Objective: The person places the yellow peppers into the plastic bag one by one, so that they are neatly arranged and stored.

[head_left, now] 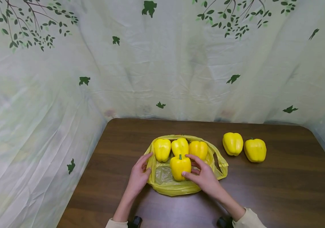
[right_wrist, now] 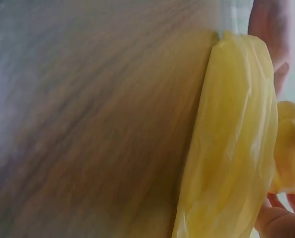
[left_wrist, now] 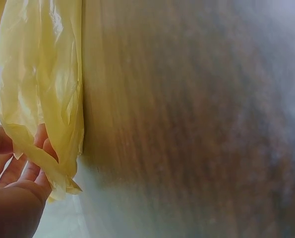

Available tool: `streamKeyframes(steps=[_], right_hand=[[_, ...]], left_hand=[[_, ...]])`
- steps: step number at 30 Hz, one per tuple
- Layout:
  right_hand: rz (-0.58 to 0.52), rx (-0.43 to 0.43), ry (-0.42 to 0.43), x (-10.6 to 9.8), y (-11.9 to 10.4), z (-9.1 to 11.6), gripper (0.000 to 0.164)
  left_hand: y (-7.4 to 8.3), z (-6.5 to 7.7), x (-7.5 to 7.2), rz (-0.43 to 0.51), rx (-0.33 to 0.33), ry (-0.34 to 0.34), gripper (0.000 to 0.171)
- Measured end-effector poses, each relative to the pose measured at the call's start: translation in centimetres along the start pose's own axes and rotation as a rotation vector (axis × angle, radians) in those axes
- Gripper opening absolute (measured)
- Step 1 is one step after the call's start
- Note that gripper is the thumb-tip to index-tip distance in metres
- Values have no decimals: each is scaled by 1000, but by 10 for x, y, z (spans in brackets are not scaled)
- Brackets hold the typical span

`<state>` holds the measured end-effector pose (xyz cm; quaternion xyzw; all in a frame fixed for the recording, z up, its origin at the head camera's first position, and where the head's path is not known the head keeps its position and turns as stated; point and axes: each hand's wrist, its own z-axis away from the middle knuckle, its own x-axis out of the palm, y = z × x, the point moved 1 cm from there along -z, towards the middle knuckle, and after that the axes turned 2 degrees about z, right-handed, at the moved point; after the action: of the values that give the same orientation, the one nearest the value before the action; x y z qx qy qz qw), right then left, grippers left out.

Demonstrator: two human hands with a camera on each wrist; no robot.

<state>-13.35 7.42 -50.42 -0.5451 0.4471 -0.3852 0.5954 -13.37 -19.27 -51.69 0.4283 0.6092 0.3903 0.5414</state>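
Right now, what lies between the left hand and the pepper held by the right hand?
Part of the yellow bag: its bare inner floor, as the head view shows.

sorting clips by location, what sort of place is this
Probably a screened-off tabletop workspace: leaf-print sheeting hangs behind and beside a brown table, where yellow bell peppers sit in and near a plastic bag.

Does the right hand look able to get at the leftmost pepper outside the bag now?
Probably not yet: the right hand has another pepper in its grip. Otherwise, only the bag's edge seems to lie before the leftmost loose pepper.
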Motion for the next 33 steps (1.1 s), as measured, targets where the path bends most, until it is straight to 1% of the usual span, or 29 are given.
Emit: streamKeyframes(steps=[5, 8, 12, 17, 24, 33], right_hand=[[13, 15, -21, 10, 1, -4, 62], [38, 17, -38, 15, 2, -6, 61], [63, 5, -76, 22, 4, -8, 61], [56, -21, -121, 31, 7, -12, 60], [96, -32, -151, 40, 9, -14, 59], [85, -61, -183, 48, 8, -16, 59]], left_hand=[[1, 0, 0, -6, 14, -1, 58], [2, 0, 0, -9, 12, 1, 58], [3, 0, 0, -10, -7, -1, 57], [3, 1, 0, -13, -18, -2, 57], [1, 3, 0, -45, -10, -9, 54], [2, 3, -1, 10, 1, -10, 53]])
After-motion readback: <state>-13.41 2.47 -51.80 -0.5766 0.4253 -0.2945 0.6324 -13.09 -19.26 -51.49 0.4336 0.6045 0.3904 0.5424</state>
